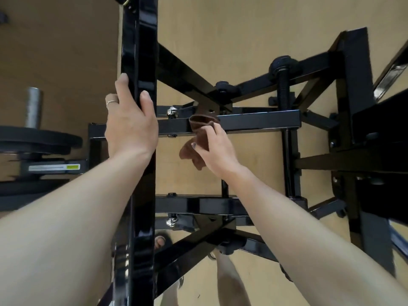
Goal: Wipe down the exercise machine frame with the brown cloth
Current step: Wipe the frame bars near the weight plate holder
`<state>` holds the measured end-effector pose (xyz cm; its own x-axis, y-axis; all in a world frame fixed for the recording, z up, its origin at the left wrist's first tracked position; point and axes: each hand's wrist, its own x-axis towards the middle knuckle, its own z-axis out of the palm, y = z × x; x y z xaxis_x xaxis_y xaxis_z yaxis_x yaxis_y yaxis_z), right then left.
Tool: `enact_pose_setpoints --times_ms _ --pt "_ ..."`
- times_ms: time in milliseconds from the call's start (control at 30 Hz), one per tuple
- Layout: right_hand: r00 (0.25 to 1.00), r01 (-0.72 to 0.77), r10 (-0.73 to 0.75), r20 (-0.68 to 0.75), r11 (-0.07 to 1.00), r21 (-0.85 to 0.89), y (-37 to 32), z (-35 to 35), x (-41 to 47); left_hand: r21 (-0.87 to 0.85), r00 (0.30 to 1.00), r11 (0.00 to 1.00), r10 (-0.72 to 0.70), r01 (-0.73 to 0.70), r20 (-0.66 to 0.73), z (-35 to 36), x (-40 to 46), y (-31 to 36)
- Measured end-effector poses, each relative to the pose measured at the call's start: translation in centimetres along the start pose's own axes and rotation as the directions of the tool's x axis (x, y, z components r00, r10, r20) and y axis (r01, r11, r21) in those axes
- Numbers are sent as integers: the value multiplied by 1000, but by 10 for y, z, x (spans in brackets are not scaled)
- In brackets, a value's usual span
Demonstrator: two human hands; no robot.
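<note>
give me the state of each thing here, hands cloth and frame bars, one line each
left hand: grips the tall black upright bar, thumb on its right face
right hand: pinches the brown cloth
brown cloth: draped over the horizontal crossbar, loose end hanging below
horizontal crossbar: cloth pressed on its left part
weight plate: on its peg at left, untouched

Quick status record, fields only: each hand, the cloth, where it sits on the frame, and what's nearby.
left hand: grips the tall black post
right hand: holds the brown cloth
cloth: pressed on the crossbar, tail hanging below
frame: black, glossy
nearby: weight plates at left, tan floor
</note>
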<state>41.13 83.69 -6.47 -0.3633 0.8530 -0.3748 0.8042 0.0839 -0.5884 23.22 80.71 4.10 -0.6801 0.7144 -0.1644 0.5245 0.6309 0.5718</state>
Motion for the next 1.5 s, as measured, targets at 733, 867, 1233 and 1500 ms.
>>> enact_pose_setpoints --times_ms 733,867,1233,1500 --pt "732 -566 464 -498 822 -67 94 -74 -18 96 1000 995 14 -13 -5 5 1 -1" --pt "749 -588 499 -436 804 -91 102 -82 -27 96 1000 995 21 -20 -17 5 0 0" --pt "754 -655 586 -297 705 -273 110 -88 -65 105 1000 994 11 -11 1 4 0 1" --pt "720 -665 671 -178 593 -455 116 -87 -108 71 1000 997 1 -3 26 1 0 4"
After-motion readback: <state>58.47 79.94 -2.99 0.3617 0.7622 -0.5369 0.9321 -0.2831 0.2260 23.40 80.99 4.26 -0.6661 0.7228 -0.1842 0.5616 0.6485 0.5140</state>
